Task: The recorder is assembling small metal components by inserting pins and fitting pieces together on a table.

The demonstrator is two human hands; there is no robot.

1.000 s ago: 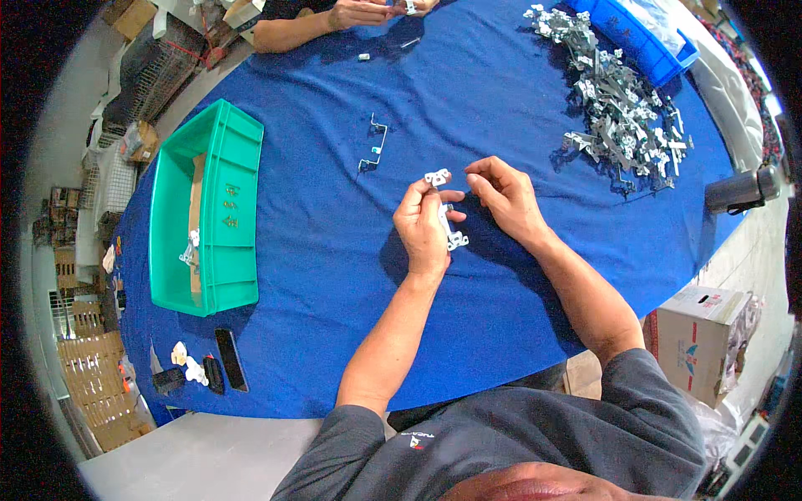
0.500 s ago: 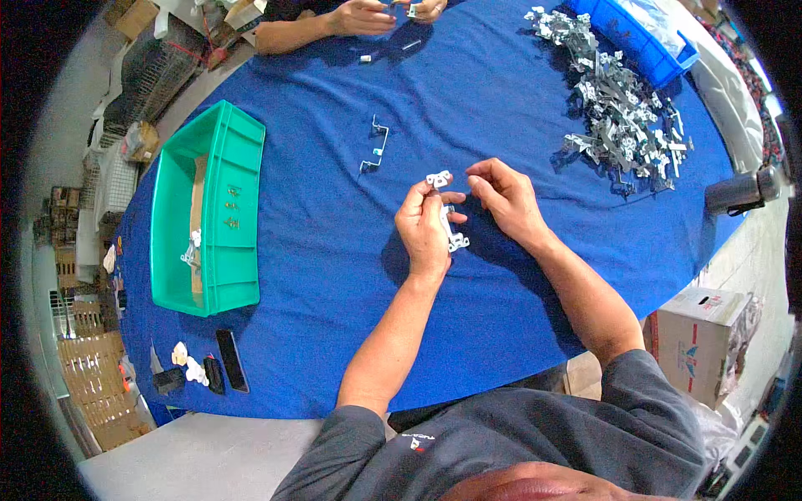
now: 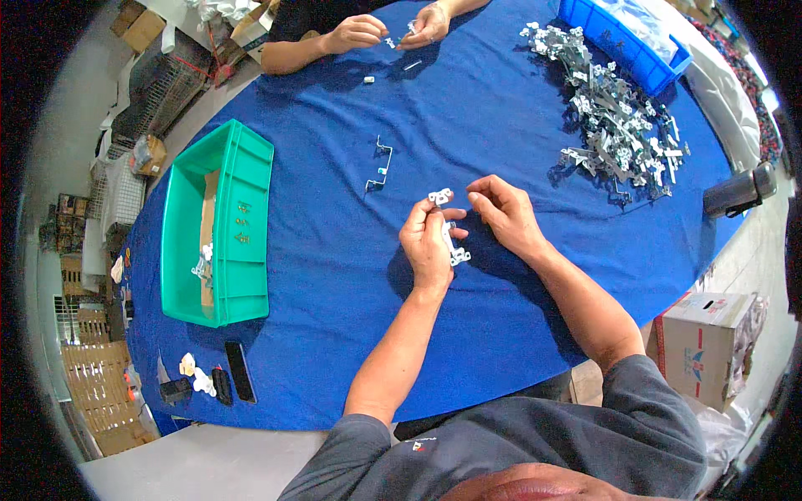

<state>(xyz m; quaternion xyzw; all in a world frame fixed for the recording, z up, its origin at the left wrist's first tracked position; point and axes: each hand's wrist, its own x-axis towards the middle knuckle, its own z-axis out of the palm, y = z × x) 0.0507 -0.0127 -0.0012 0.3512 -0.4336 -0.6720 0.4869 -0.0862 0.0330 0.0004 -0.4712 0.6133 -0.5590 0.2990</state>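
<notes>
My left hand point(image 3: 428, 248) is closed around a white metal bracket point(image 3: 455, 249). The bracket's wider ends, with holes, stick out above and below the fingers, and its middle is partly covered by them. Just to the right, my right hand point(image 3: 507, 215) is held with thumb and forefinger curled together, a small gap away from the bracket. Anything between those fingertips is too small to make out. Farther off to the left, a thin bent metal bracket point(image 3: 383, 170) lies alone on the blue cloth point(image 3: 334, 250).
At left stands a green bin point(image 3: 251, 275) with a few metal parts point(image 3: 204, 260) inside. A phone point(image 3: 239, 371) lies below it. Far right are a heap of brackets point(image 3: 614, 117), a blue crate point(image 3: 660, 71) and a dark bottle point(image 3: 739, 194). Across the table, a co-worker's hands point(image 3: 355, 33) hold small parts.
The whole view has shifted, so the table sits slightly lower in it. My hands keep nearly the same pose around the bracket. The co-worker's hands show more fully now.
</notes>
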